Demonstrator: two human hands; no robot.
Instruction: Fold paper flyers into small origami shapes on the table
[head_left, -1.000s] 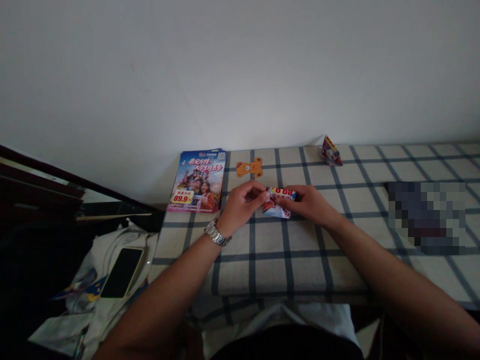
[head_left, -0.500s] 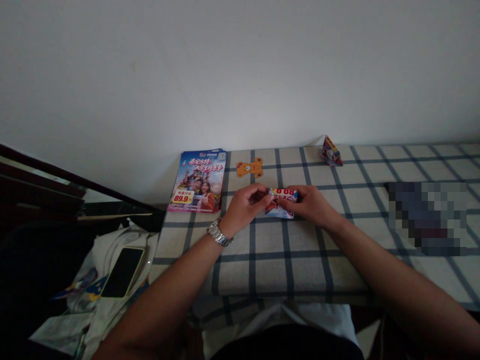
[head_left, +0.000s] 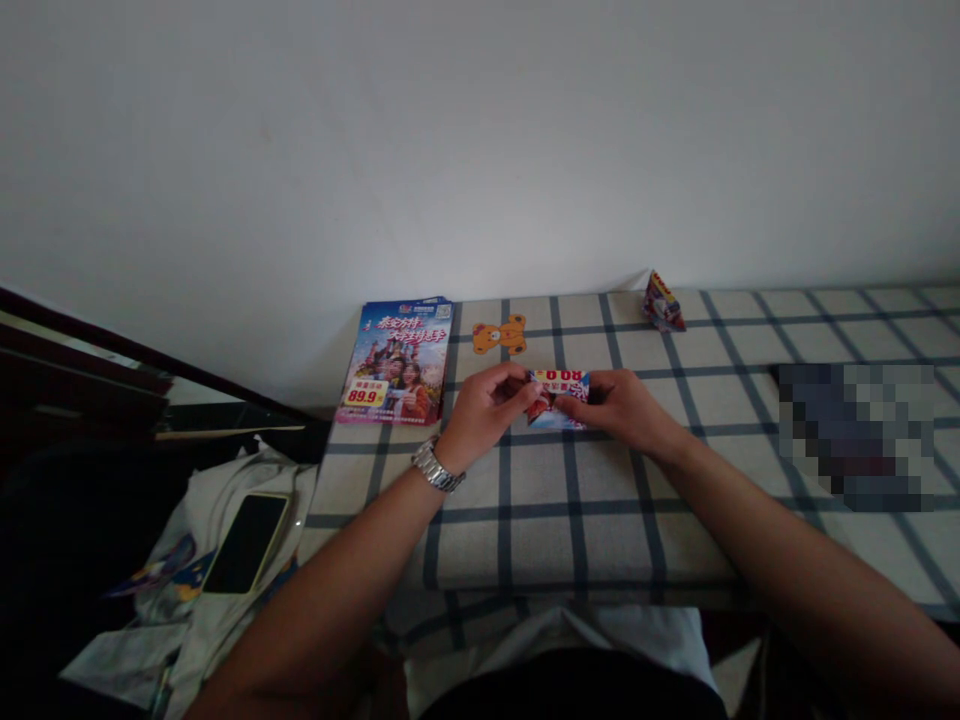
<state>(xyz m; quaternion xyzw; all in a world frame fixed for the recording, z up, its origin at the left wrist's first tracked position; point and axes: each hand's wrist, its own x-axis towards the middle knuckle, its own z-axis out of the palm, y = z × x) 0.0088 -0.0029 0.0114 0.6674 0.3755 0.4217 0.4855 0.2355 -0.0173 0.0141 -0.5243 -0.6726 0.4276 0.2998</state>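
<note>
A small folded colour leaflet [head_left: 559, 398] with red digits on yellow rests on the checked tablecloth [head_left: 570, 500]. My left hand [head_left: 487, 410], with a metal watch on its wrist, pinches the leaflet's left end with curled fingers. My right hand [head_left: 619, 405] pinches its right end, fingers pressed down on the paper. Both hands sit close together at the table's middle.
A stack of colour flyers [head_left: 395, 360] lies at the table's back left, an orange bear cut-out [head_left: 500, 335] beside it. A folded paper pyramid [head_left: 662, 302] stands by the wall. A blurred dark object [head_left: 855, 430] lies right. A phone [head_left: 244, 545] rests on white cloth left.
The folded leaflet has been pressed flatter and shifted slightly away from me; both hands have kept their pinch and moved only a little.
</note>
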